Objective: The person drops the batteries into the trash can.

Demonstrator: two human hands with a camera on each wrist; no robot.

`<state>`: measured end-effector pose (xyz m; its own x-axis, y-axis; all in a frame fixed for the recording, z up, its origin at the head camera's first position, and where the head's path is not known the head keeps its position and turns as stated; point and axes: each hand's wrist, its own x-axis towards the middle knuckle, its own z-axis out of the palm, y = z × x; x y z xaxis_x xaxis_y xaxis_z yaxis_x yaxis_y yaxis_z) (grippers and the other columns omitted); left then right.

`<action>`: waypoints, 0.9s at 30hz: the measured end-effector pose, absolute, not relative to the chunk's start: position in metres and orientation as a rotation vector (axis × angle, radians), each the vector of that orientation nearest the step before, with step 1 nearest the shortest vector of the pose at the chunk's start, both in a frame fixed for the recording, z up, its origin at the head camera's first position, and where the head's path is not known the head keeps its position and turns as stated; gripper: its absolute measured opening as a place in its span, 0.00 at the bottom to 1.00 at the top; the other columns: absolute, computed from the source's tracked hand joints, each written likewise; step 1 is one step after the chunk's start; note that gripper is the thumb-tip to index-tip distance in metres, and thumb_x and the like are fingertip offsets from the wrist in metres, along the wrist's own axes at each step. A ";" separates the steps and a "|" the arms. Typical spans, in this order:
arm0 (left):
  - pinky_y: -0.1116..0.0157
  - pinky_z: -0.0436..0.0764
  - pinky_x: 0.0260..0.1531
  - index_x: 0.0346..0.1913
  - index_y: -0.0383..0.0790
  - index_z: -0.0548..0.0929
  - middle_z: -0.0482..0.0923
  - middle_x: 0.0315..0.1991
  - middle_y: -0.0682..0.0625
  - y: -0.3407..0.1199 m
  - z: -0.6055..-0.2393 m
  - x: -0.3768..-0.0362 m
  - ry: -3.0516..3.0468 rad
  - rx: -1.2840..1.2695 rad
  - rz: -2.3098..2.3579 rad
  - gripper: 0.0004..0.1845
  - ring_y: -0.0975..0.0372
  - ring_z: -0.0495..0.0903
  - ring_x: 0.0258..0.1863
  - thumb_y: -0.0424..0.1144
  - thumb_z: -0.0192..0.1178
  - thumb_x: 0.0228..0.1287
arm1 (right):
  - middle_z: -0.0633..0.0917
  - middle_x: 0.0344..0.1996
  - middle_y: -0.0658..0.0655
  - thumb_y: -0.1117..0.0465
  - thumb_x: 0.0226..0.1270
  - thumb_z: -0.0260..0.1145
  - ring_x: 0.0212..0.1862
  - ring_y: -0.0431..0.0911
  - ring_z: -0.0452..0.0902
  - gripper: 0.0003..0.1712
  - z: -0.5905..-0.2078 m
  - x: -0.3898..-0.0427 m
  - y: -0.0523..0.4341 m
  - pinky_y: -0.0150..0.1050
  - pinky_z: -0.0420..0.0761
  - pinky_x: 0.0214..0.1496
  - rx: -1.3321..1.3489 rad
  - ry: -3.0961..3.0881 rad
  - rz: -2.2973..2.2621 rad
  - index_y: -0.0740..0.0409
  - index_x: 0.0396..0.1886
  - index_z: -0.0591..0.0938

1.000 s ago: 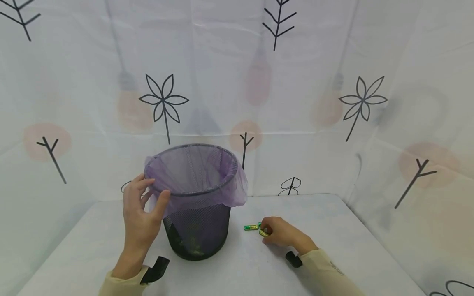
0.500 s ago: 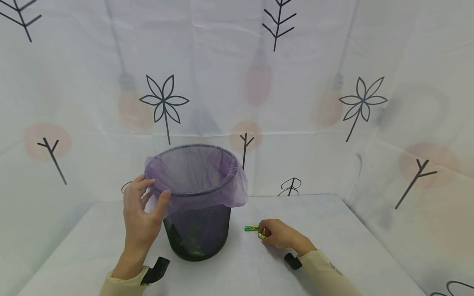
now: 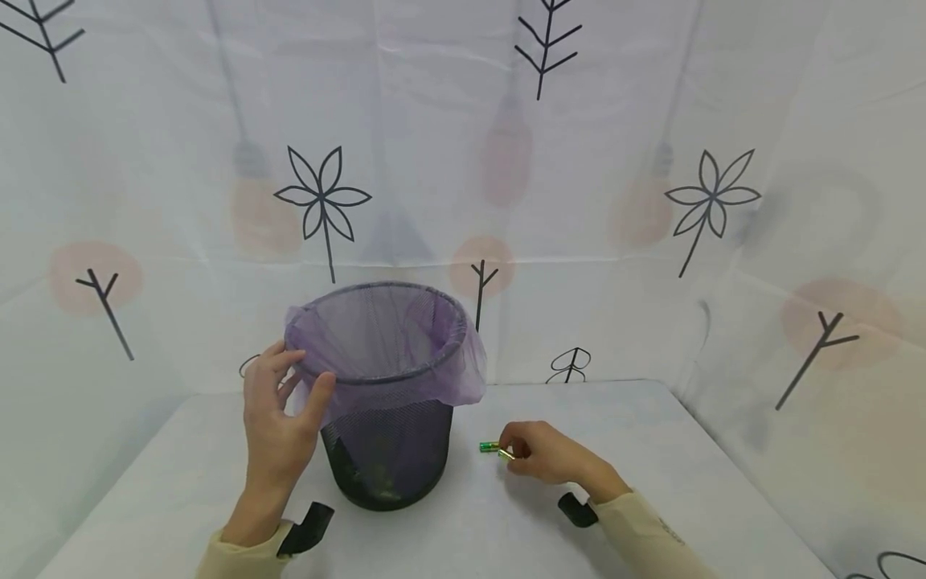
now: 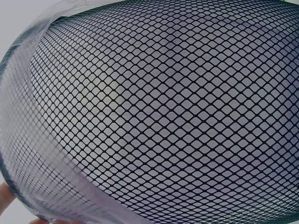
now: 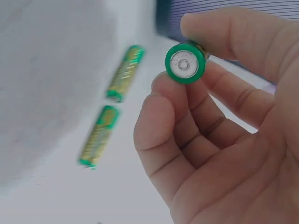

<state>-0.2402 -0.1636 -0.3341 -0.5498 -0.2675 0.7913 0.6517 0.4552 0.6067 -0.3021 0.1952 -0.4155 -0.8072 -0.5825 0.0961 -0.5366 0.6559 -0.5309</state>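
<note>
A black mesh wastebasket (image 3: 387,458) stands upright left of the middle of the table, lined with a purple plastic bag (image 3: 405,394) folded over its rim. My left hand (image 3: 278,426) holds the basket's left rim, thumb in front and fingers along the side. In the left wrist view the mesh wall (image 4: 187,102) fills the picture, with only fingertips showing at lower left. My right hand (image 3: 553,454) pinches a green-and-gold battery (image 5: 185,64) between thumb and fingers, its flat end facing the wrist camera. Two similar batteries (image 5: 126,73) lie end to end on the table below.
The white tabletop (image 3: 492,531) reaches back to a hanging cloth (image 3: 579,201) printed with plants. More cloth stands along both sides. The basket is left of my right hand, and dark shapes near its bottom are unclear through the mesh.
My right hand has taken hold of a battery and lifted it slightly off the table. My left hand and the wastebasket have stayed in place.
</note>
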 end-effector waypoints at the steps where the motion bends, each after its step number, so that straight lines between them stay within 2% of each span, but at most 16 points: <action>1: 0.74 0.73 0.56 0.54 0.30 0.74 0.65 0.62 0.39 -0.164 -0.334 -0.240 -1.774 -0.331 -1.247 0.25 0.55 0.68 0.60 0.28 0.68 0.52 | 0.75 0.23 0.45 0.65 0.58 0.67 0.27 0.37 0.69 0.10 -0.412 -0.300 0.195 0.32 0.74 0.27 -0.958 2.779 -0.857 0.51 0.39 0.79; 8: 0.74 0.73 0.57 0.55 0.32 0.74 0.65 0.63 0.44 -0.163 -0.333 -0.238 -1.791 -0.329 -1.241 0.24 0.58 0.67 0.60 0.31 0.68 0.55 | 0.77 0.24 0.44 0.63 0.61 0.67 0.27 0.37 0.71 0.11 -0.379 -0.282 0.186 0.31 0.76 0.27 -1.074 2.735 -0.922 0.54 0.44 0.79; 16: 0.74 0.73 0.57 0.55 0.32 0.74 0.65 0.63 0.43 -0.163 -0.333 -0.239 -1.780 -0.341 -1.235 0.24 0.57 0.67 0.60 0.31 0.68 0.55 | 0.76 0.25 0.44 0.65 0.60 0.66 0.27 0.37 0.72 0.13 -0.321 -0.264 0.173 0.31 0.78 0.28 -1.313 2.779 -0.947 0.51 0.44 0.79; 23: 0.75 0.73 0.56 0.55 0.33 0.74 0.65 0.63 0.42 -0.163 -0.333 -0.238 -1.780 -0.337 -1.242 0.25 0.58 0.67 0.60 0.29 0.68 0.53 | 0.75 0.26 0.44 0.67 0.59 0.66 0.29 0.38 0.72 0.14 -0.270 -0.264 0.158 0.31 0.78 0.29 -1.591 2.826 -0.937 0.55 0.46 0.79; 27: 0.76 0.73 0.56 0.55 0.31 0.74 0.65 0.63 0.41 -0.163 -0.335 -0.240 -1.768 -0.339 -1.242 0.25 0.59 0.67 0.59 0.29 0.68 0.53 | 0.75 0.26 0.45 0.68 0.58 0.64 0.29 0.38 0.71 0.14 -0.247 -0.270 0.143 0.31 0.76 0.29 -1.661 2.845 -0.924 0.56 0.45 0.79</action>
<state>-0.2400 -0.1631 -0.3346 -0.5397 -0.2659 0.7988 0.6613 0.4532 0.5977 -0.2700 0.1434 -0.2468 -0.4991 -0.7170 0.4865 -0.8661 0.3951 -0.3063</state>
